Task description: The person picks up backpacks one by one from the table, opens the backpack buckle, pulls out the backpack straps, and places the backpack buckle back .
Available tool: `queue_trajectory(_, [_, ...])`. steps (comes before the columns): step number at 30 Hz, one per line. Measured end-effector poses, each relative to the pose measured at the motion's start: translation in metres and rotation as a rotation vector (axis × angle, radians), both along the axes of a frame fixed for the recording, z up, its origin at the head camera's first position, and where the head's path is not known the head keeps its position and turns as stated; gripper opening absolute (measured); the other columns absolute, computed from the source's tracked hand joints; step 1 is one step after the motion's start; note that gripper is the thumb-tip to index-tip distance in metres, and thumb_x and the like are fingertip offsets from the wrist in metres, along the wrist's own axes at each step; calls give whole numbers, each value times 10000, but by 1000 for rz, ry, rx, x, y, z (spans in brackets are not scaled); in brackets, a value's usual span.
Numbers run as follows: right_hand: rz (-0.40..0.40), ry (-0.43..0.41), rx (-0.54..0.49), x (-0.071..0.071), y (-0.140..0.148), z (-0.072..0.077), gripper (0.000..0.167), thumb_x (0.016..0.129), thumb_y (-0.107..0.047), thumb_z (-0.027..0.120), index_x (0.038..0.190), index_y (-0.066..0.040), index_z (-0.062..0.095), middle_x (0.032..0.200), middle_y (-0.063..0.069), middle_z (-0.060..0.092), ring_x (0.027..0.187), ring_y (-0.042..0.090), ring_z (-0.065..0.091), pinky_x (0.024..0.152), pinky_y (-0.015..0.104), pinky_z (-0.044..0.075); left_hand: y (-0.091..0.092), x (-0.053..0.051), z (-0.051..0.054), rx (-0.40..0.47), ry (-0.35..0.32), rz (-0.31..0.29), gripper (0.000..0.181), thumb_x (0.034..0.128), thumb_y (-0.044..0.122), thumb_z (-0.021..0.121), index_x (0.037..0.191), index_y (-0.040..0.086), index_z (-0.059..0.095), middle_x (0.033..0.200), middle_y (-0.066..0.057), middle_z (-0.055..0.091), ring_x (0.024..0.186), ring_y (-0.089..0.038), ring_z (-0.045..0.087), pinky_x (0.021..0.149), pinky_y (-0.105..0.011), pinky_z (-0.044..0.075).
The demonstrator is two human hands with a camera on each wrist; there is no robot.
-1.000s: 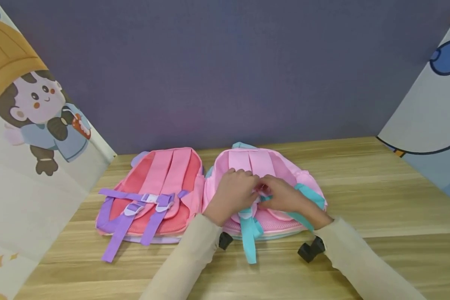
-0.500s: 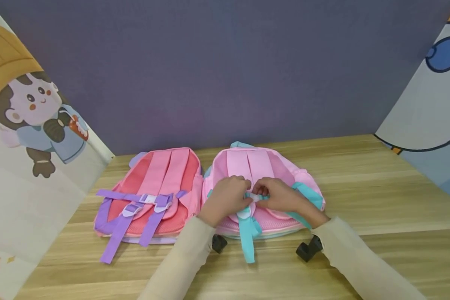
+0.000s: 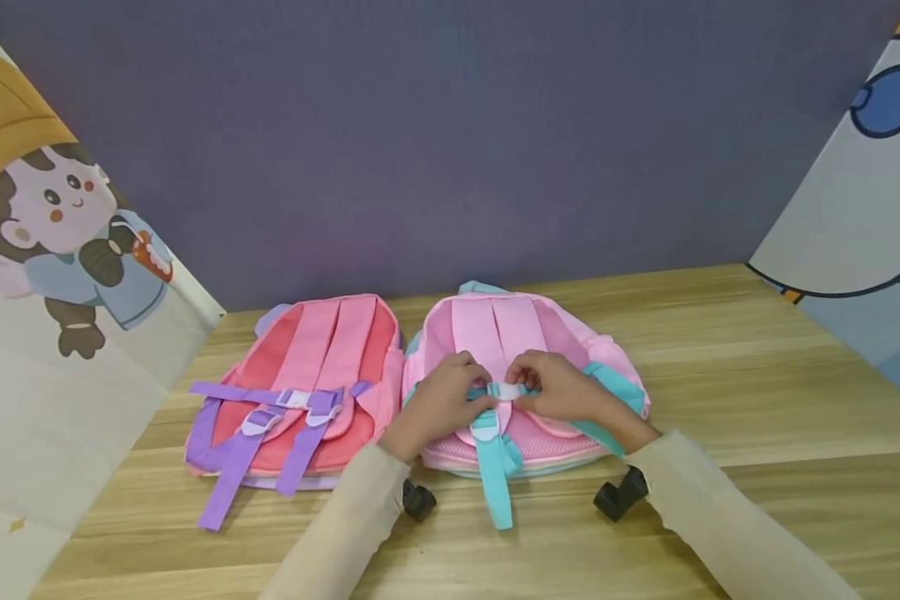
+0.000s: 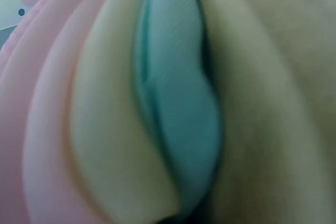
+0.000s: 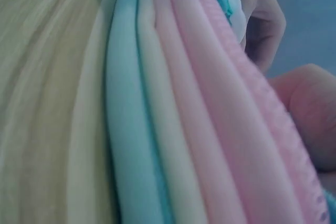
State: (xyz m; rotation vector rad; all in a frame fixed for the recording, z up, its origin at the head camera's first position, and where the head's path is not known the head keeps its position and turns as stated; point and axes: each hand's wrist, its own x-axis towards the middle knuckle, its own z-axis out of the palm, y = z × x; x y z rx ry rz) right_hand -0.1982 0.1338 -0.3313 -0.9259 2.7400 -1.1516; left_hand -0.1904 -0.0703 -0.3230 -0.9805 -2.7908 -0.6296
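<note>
A light pink backpack (image 3: 480, 317) lies with its shoulder straps up, and a teal strap with a white buckle (image 3: 507, 391) crosses its middle. At the buckle's left, my left hand (image 3: 438, 400) pinches the teal strap between thumb and fingers. My right hand (image 3: 562, 387) pinches the buckle's right end, fingers curled. The buckle halves look joined. In the left wrist view, the backpack's layered side and a teal band (image 4: 184, 98) fill the frame, hiding the hand. The right wrist view shows the pink mesh edge (image 5: 247, 72), with part of my right hand (image 5: 312, 114) behind it.
Touching on the left is a coral backpack (image 3: 375, 358) with purple straps (image 3: 232, 479) and a fastened white buckle (image 3: 294, 400). Both lie on a wooden table (image 3: 705, 375) before a dark panel (image 3: 450, 150). A loose teal strap end (image 3: 495, 492) hangs toward the front.
Both hands have drawn apart, the left hand shifting left and down, so the white buckle between them shows. The backpacks stay in place while the view shifts slightly.
</note>
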Motion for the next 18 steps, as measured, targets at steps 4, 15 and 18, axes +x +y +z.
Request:
queue_trajectory(4, [-6,11,0,1,2,-3,161,782,-25,702,915,-52,615,823,14,565,764,125,505,709,247,458,0,0,-5,44,23,1,251,846,245,721,996,45,700,914,-39,588,893,-174,559,831,-306,492])
queue_trajectory(15, [-75,45,14,5,1,-11,175,780,-121,747,902,-118,622,825,-29,562,771,104,503,724,251,451,-1,1,-11,105,58,13,230,828,245,738,970,65,720,885,-10,605,900,-161,564,820,-302,491])
queue_trajectory(18, [-77,41,16,7,-1,-12,172,789,-118,741,904,-116,612,830,-26,554,775,105,500,725,250,451,-2,2,-13,124,57,19,228,824,244,742,966,67,726,874,-4,605,897,-157,557,813,-303,488])
